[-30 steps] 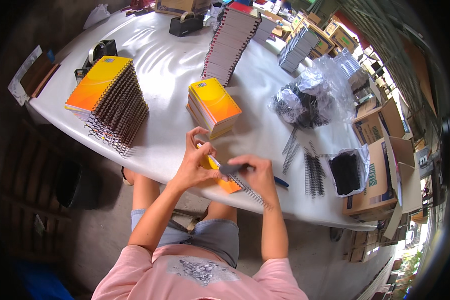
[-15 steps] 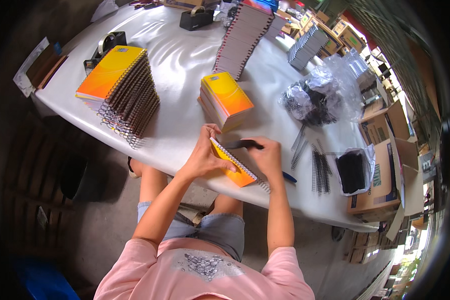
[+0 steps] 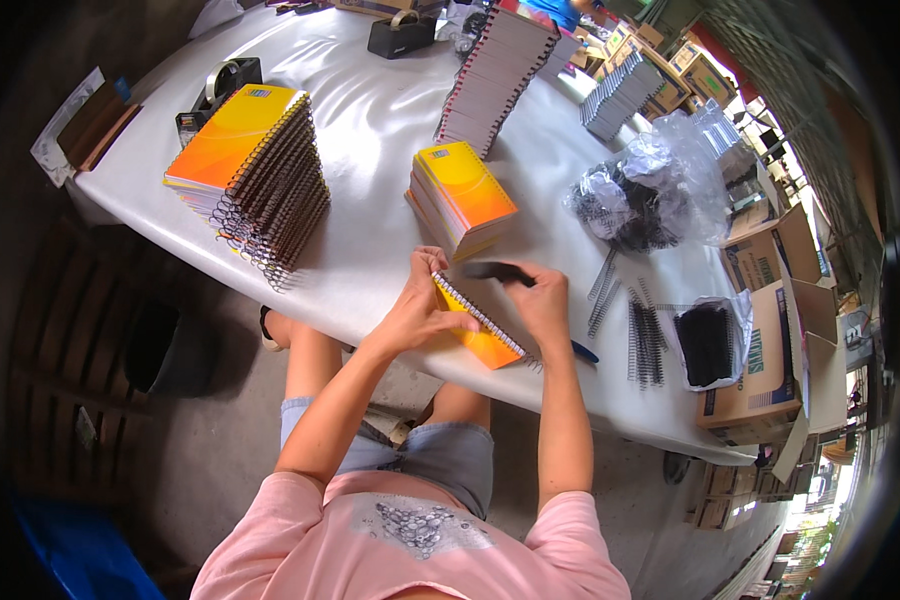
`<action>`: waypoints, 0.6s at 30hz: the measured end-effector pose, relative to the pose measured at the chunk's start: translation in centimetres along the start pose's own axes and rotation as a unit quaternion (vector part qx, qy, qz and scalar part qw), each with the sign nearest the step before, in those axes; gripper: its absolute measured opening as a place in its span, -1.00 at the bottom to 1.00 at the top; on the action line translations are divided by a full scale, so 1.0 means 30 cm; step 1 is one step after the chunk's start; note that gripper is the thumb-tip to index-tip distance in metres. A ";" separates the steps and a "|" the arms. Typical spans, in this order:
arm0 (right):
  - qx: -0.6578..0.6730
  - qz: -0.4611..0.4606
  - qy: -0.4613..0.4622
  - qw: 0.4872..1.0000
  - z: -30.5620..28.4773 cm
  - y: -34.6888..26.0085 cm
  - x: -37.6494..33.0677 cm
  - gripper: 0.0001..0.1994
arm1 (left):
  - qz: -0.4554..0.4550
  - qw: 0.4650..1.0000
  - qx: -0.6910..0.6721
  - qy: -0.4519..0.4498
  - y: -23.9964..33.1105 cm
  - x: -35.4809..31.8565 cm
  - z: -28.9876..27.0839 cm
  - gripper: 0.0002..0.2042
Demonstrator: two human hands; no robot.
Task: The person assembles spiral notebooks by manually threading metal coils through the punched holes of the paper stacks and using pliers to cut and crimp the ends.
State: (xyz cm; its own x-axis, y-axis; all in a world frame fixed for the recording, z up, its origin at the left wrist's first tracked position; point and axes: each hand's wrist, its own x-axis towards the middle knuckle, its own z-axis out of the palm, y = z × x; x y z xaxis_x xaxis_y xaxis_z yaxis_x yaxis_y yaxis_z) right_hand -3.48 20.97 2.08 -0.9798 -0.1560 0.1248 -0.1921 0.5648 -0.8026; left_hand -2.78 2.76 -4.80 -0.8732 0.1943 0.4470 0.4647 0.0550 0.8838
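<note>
My left hand [image 3: 422, 310] is closed on a small orange and yellow notebook [image 3: 492, 348] at the table's near edge, with the thumb on its cover. A spiral wire coil [image 3: 485, 318] runs through the holes along its edge, and a short loose end sticks out past the lower corner. My right hand [image 3: 540, 310] grips a dark, slightly curved tool [image 3: 498, 271], smeared by motion, above the coil's upper part. What its tip touches cannot be made out. Just beyond my hands stands a short stack of similar notebooks [image 3: 467, 195].
Left lies a taller stack of coiled notebooks [image 3: 245, 140]. Loose black coils [image 3: 646, 340], a bag of coils [image 3: 708, 343], a plastic bag [image 3: 635, 190] and a cardboard box [image 3: 755, 365] sit to the right. A blue pen-like thing [image 3: 584, 352] lies by my right forearm. Tape dispensers [image 3: 402, 36] stand at the back.
The loose coil end past the notebook's lower corner is shorter now. My right hand and the tool have shifted slightly up. The whole view has moved a little.
</note>
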 end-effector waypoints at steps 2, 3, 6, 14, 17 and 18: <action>-0.097 -0.066 0.112 0.987 -0.055 0.024 0.004 -0.73 | 0.013 0.999 -0.029 0.016 -0.021 -0.002 0.003 -0.36; -0.162 -0.050 0.099 0.981 -0.092 0.063 -0.004 -0.59 | 0.021 0.998 -0.059 0.029 -0.031 -0.006 0.008 -0.47; -0.209 -0.030 0.125 0.970 -0.153 0.099 -0.129 -0.45 | -0.082 0.972 -0.197 0.096 0.017 -0.051 -0.025 -0.63; -0.395 -0.010 0.139 0.908 -0.110 0.238 -0.447 -0.53 | 0.009 0.968 -0.092 0.235 0.140 -0.095 0.015 -0.29; -0.281 -0.002 0.186 0.941 -0.064 0.164 -0.420 -0.59 | 0.087 0.967 -0.021 0.238 0.162 -0.093 0.026 -0.24; -0.162 0.011 0.222 0.962 -0.050 0.130 -0.409 -0.60 | 0.088 0.967 -0.020 0.238 0.162 -0.090 0.034 -0.24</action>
State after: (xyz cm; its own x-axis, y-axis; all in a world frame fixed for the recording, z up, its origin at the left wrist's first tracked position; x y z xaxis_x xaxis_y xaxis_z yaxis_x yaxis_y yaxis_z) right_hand 7.71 26.29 -1.71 -0.8973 0.1793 0.4034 -0.1071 0.7982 -0.5928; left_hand 1.98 3.52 -1.85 -0.7543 -0.2772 0.5952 0.6143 0.0222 0.7888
